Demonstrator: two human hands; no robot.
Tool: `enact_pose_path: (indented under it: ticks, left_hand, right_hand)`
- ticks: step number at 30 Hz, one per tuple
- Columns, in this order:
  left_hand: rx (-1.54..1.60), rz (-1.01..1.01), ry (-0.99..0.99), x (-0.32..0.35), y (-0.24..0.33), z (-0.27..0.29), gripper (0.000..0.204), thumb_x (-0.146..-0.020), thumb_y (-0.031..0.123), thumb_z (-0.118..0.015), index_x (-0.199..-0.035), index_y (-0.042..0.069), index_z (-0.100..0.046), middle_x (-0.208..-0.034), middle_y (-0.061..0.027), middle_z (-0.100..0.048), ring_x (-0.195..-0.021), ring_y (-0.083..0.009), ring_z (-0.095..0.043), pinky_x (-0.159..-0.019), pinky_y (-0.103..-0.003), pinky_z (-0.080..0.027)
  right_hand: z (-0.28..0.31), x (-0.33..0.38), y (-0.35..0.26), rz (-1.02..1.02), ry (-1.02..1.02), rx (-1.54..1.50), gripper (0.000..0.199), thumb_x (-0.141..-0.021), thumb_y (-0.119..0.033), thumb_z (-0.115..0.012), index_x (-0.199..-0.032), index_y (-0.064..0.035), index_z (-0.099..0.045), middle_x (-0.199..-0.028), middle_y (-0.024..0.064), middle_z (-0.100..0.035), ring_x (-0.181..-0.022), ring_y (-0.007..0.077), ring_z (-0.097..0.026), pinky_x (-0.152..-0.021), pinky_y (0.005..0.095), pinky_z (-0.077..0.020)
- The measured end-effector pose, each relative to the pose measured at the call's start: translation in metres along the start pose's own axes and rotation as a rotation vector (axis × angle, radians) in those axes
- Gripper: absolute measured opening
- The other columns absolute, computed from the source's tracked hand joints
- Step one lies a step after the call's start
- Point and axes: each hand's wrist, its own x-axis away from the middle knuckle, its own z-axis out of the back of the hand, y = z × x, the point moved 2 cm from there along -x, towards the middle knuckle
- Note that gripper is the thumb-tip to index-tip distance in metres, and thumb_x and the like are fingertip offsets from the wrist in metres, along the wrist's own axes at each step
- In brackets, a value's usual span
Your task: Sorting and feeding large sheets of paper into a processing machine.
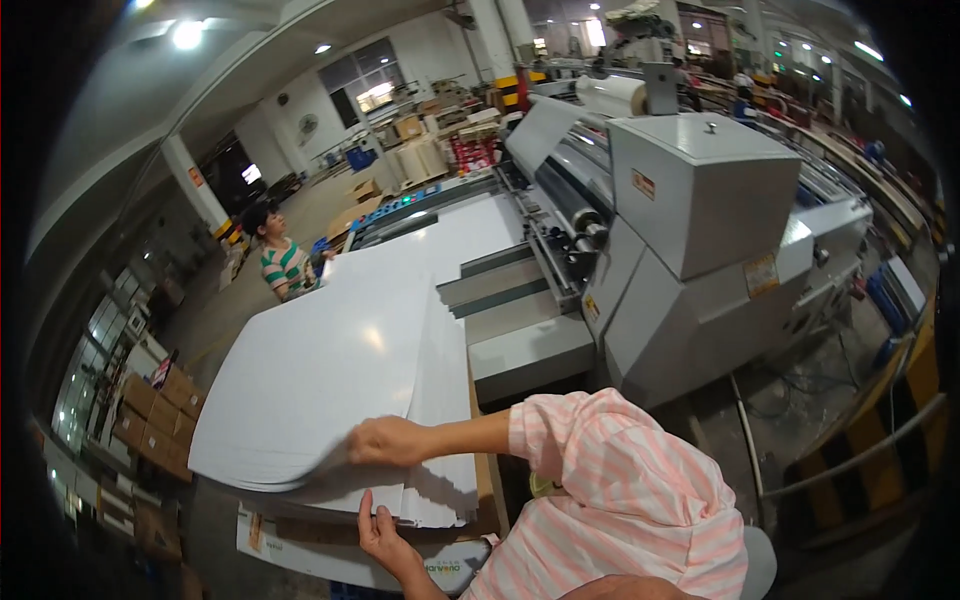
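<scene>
Paper stack: big pile of white glossy sheets (pixel 310 350), between the person and the sheet bed; near-right edges fanned and stepped, top batch bowed up along its front edge, gap showing below it.
Right hand: right hand (pixel 390 442) over the near part of the pile, at the bowed edge of the top batch. Fingers curled in, knuckles up; can't tell if sheets are pinched under them.
Left hand: left hand (pixel 388 545) lower, just beside the pile's front edge. Fingers apart, one digit pointing up, no sheet seen in its grip; can't tell if the fingertip touches paper.
Sleeve: pink-and-white striped sleeve (pixel 610 450) on the right arm, loose, bunched at the elbow.
Under pile: brown board (pixel 488 495) along the right side; white printed panel (pixel 300 540) below the front edge.
Machine: grey machine housing (pixel 700 190) right of the pile; dark roller (pixel 570 195) on its left, white roll (pixel 612 95) behind.
Controls: button panel (pixel 400 203) past the pile's far end.
Co-worker: person in a green-striped shirt (pixel 285 262), across the pile.
Floor left: stacked brown cartons (pixel 155 410).
</scene>
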Motion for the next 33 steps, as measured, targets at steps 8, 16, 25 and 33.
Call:
enact_pose_path:
  ticks: [8,16,25,33]
  left_hand:
    - [-0.064,-0.091,0.042,-0.003,0.0,-0.008,0.021,-0.088,0.01,-0.051,-0.099,-0.002,-0.064,-0.088,-0.0041,-0.053,-0.073,-0.0116,-0.049,-0.062,-0.024,-0.04]
    - [0.168,0.005,-0.067,-0.008,-0.008,0.006,0.025,-0.094,0.022,-0.048,-0.094,-0.001,-0.059,-0.089,-0.0062,-0.059,-0.078,-0.0103,-0.054,-0.068,-0.023,-0.043]
    - [0.126,0.053,-0.006,-0.008,-0.012,0.009,0.018,-0.091,0.017,-0.051,-0.082,0.003,-0.059,-0.081,-0.0027,-0.058,-0.069,-0.009,-0.049,-0.064,-0.023,-0.039]
    - [-0.101,0.25,0.178,-0.017,-0.038,0.035,0.046,-0.09,0.026,-0.05,-0.127,-0.001,-0.047,-0.102,-0.0188,-0.055,-0.076,-0.0213,-0.052,-0.065,-0.034,-0.047]
  right_hand:
    - [0.002,0.008,-0.017,0.439,0.191,0.236,0.015,-0.081,-0.02,-0.058,-0.083,-0.0068,-0.065,-0.108,0.0088,-0.061,-0.097,0.0294,-0.055,-0.084,0.04,-0.0427]
    - [-0.008,0.06,-0.041,0.544,0.072,0.414,0.039,-0.084,-0.038,-0.056,-0.076,-0.001,-0.065,-0.122,0.0215,-0.049,-0.112,0.0368,-0.046,-0.095,0.0498,-0.0333]
    - [0.165,0.145,-0.092,0.23,0.677,0.984,0.031,-0.069,-0.007,-0.068,-0.099,-0.0081,-0.064,-0.121,0.0149,-0.052,-0.111,0.0318,-0.049,-0.091,0.0423,-0.0395]
    - [0.35,0.256,-0.141,0.044,1.104,1.545,0.036,-0.075,-0.012,-0.063,-0.11,-0.0062,-0.058,-0.122,0.0149,-0.05,-0.112,0.0321,-0.046,-0.097,0.042,-0.0331]
